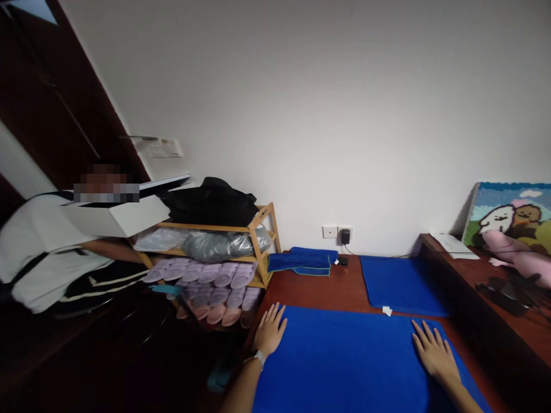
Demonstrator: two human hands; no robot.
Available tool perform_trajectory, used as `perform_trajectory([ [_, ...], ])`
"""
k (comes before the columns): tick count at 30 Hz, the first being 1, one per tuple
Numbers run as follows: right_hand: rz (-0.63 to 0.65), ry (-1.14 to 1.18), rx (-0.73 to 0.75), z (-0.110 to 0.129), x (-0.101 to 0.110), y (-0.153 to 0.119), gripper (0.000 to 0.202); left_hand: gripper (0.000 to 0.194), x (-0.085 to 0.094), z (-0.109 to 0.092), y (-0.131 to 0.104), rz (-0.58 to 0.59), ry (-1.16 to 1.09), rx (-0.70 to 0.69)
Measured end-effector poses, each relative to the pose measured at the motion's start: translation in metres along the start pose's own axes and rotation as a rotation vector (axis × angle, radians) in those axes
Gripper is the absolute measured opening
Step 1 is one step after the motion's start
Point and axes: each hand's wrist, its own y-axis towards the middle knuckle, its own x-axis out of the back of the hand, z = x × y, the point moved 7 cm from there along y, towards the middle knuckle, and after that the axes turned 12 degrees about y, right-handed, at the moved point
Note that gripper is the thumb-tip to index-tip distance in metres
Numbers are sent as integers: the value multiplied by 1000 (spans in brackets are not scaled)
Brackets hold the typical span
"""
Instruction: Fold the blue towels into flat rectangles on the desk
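Observation:
A large blue cloth (344,361) lies spread flat on the reddish-brown table (318,291) in front of me. My left hand (270,331) rests on its far left corner, fingers stretched out, with a watch on the wrist. On the far right part of the cloth lies my right hand (435,351), its fingers spread flat. Just beyond, a folded blue cloth (400,284) with a white tag sits at the back right of the table. Another folded blue cloth (303,261), edged in yellow-green, is at the back left by the wall.
Left of the table stands a wooden rack (258,241) with a black bag (210,201), plastic-wrapped items and rows of slippers (215,275). A person (43,246) sits by a white box (124,215). A black charger (345,236) is plugged into the wall. A raised ledge borders the right.

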Motion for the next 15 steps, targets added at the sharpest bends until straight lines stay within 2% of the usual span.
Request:
perform_trajectory([
  [5,-17,-26,-53,-6,-1,5,75,55,-14,2,14,34,13,35],
  [12,-12,-32,-79,-8,10,5,70,56,-17,0,14,21,13,50],
  [14,2,-66,-134,0,18,6,68,56,-16,0,12,14,12,57],
  [15,-12,-99,-142,12,23,6,67,56,-15,0,11,10,11,60],
])
